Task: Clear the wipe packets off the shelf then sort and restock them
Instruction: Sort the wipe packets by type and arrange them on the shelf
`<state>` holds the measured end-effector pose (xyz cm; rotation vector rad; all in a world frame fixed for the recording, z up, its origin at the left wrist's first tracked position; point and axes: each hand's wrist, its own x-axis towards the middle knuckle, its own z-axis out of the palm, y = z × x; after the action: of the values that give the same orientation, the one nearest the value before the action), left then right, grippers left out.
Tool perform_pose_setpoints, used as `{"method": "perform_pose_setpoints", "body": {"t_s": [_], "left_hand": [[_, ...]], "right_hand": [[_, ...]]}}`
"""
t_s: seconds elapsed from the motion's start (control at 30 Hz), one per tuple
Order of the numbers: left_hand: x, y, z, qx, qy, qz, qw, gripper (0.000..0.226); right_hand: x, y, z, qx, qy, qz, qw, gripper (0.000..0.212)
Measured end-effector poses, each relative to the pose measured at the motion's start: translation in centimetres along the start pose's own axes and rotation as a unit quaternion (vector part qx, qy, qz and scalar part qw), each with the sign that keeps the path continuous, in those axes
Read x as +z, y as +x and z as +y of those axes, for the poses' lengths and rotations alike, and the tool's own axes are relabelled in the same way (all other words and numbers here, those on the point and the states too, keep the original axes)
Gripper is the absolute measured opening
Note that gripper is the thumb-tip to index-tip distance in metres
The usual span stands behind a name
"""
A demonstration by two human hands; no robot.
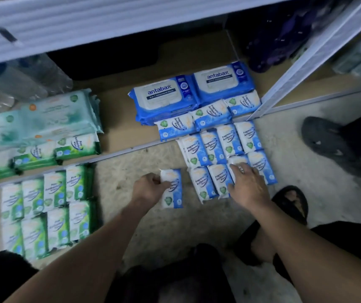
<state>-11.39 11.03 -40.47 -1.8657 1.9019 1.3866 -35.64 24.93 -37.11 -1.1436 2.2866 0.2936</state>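
Observation:
My left hand [150,186] grips one small blue wipe packet [174,193] by its upper left corner, just above the floor. My right hand [248,184] lies over a blue packet [236,162] in the group of several small blue packets [221,147] laid in rows on the floor. Three more small blue packets [210,115] lie along the front of the bottom shelf [118,132], before two big blue Antabax packs [164,97]. Small green packets [55,204] lie in rows on the floor at left, with more green packets [77,146] on the shelf edge.
Pale green large packs [61,112] are stacked at the shelf's left. A white shelf post [306,60] rises at right. My sandalled foot [291,202] is beside the blue rows, and another person's dark shoe [321,134] stands at right. Clear bottles [22,77] stand at back left.

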Motion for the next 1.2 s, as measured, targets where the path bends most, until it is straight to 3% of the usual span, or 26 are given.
{"method": "perform_pose_setpoints", "body": {"t_s": [0.2,0.37,0.47,0.57,0.67,0.97,1.2], "left_hand": [[7.1,-0.7,3.5,-0.049,-0.156,-0.067,0.984,0.054],[11.5,-1.6,8.0,-0.093,-0.230,-0.082,0.965,0.024],[13.2,-0.9,9.2,-0.121,-0.258,-0.072,0.956,0.027],[14.5,0.0,9.0,-0.139,-0.196,-0.005,0.971,0.030],[15.5,0.7,8.6,-0.140,-0.158,0.004,0.977,0.043],[16.0,1.6,9.4,-0.097,-0.100,0.037,0.990,0.030],[13.9,-1.0,8.6,0.031,-0.040,0.065,0.997,0.021]], "right_hand": [[0.4,0.4,4.1,0.018,0.021,0.011,1.000,0.065],[1.0,0.9,7.2,0.034,0.046,0.020,0.998,0.066],[1.2,1.4,7.9,0.045,0.069,0.013,0.996,0.067],[1.3,1.8,8.2,0.044,0.088,0.003,0.995,0.067],[1.8,2.2,8.5,0.027,0.092,-0.011,0.995,0.067],[3.4,3.2,8.9,-0.011,0.069,-0.027,0.997,0.069],[3.5,3.0,9.1,-0.022,0.078,0.043,0.996,0.069]]}}
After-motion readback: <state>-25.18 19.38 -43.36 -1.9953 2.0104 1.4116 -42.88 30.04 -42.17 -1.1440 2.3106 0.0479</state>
